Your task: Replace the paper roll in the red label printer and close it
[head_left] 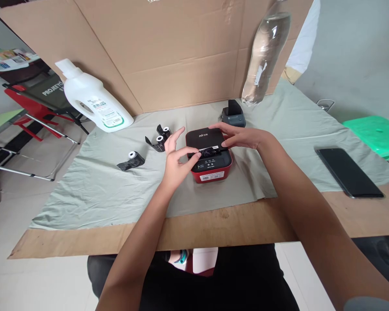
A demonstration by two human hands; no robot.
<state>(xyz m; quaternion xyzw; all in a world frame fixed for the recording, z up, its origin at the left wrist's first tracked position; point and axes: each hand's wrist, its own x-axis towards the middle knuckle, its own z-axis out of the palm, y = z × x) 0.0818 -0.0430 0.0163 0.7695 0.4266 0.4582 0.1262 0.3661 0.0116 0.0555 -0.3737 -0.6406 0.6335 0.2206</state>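
A small red printer with a black lid (210, 160) stands on the grey-green cloth (94, 190) in front of me. My left hand (176, 162) pinches a black strip (209, 152) coming out of the slot in the printer's top, thumb and forefinger on its left end. My right hand (243, 136) lies flat on the right rear of the black lid, fingers stretched toward the left. Three small black rolls lie left of the printer: two together (160, 138) and one alone (132, 160).
A white detergent bottle (90, 101) leans at the back left against a cardboard wall (181, 56). A clear plastic bottle (262, 60) leans at the back right, a small grey printer (234, 114) below it. A black phone (348, 172) lies right; a green stool (376, 134) beyond.
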